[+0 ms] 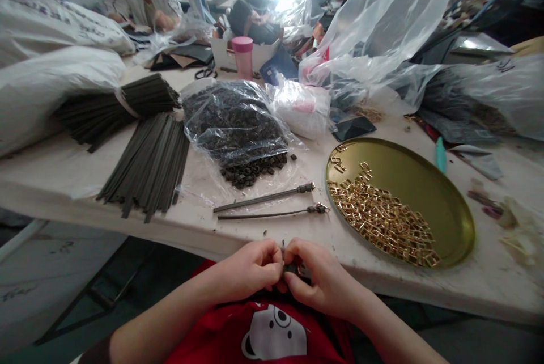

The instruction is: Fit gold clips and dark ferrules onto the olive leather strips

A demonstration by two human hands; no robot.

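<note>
My left hand [251, 269] and my right hand [319, 279] meet just below the table's front edge, over my red shirt. Both are closed in a pinch on one small dark strap piece [288, 265] held between the fingertips; its detail is mostly hidden by the fingers. On the table right ahead of them lie two finished dark straps with metal ends [272, 205]. A round gold tray [442, 194] holding several gold buckles [382, 222] sits to the right of my hands.
Loose dark strips [148, 165] and a bundled stack [119, 106] lie at left. A clear bag of small dark parts [238, 126] sits in the middle, a phone [353, 127] and pink cup [243, 56] behind. Plastic bags crowd the right. Another person [140, 1] sits at the far end.
</note>
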